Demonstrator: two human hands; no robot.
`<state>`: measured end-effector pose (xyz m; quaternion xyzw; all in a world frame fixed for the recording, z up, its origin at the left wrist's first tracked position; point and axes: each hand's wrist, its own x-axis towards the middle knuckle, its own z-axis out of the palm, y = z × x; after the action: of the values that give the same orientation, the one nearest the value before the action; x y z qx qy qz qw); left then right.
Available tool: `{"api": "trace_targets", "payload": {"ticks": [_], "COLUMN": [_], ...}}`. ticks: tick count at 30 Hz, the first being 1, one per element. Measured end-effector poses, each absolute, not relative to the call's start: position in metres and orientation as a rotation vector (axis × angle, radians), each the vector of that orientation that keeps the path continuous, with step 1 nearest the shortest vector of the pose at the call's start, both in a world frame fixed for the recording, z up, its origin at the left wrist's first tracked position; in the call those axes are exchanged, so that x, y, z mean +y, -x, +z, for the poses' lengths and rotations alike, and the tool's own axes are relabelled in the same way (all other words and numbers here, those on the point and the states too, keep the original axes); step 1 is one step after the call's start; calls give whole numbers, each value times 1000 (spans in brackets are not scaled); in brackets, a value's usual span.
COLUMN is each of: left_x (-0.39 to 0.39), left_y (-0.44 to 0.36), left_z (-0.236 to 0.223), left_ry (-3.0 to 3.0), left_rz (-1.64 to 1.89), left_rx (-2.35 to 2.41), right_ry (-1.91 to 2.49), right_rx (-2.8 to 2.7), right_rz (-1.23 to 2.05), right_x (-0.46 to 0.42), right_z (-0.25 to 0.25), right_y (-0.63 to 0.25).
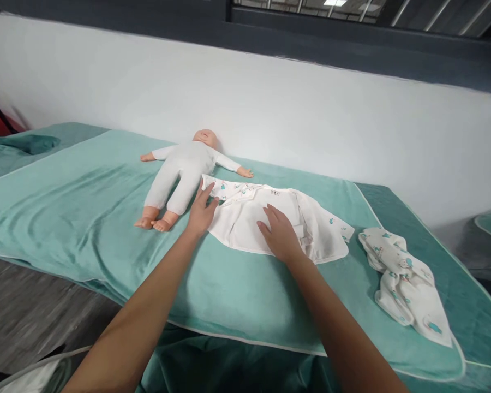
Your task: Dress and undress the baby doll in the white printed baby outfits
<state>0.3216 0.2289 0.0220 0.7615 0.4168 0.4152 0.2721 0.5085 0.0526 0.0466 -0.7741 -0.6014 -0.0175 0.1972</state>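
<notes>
A white baby shirt (245, 229) with coloured prints on its sleeves lies spread out, inner side up, on the green blanket (237, 300). My left hand (202, 212) is at the shirt's left sleeve, fingers apart; whether it presses on the cloth I cannot tell. Over the middle of the shirt is my right hand (281, 233), its fingers spread and nothing in them. Just behind and left of the shirt a baby doll (188, 161) in a white body suit lies on its back, arms stretched out and feet bare.
Printed baby trousers (409, 278) lie loosely folded at the right. A white wall (245, 93) rises behind the bed, with a dark window frame (331, 43) above. A bundled green cloth (27, 143) rests at the far left. Grey floor (36, 305) shows at lower left.
</notes>
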Motion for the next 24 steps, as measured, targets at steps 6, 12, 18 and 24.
{"api": "trace_targets", "payload": {"ticks": [6, 12, 18, 24], "left_x": [220, 211, 214, 216], "left_y": [-318, -320, -322, -323], "left_z": [15, 19, 14, 11], "left_ry": [-2136, -2515, -2481, -2466], "left_rz": [1264, 956, 957, 947], "left_rx": [1302, 997, 1014, 1050], "right_ry": [2334, 2092, 1900, 2614], "right_rx": [-1840, -2002, -1446, -746], "right_rz": [-34, 125, 523, -272], "right_x": [63, 13, -24, -36], "right_z": [33, 40, 72, 63], "right_y": [-504, -488, -549, -649]}}
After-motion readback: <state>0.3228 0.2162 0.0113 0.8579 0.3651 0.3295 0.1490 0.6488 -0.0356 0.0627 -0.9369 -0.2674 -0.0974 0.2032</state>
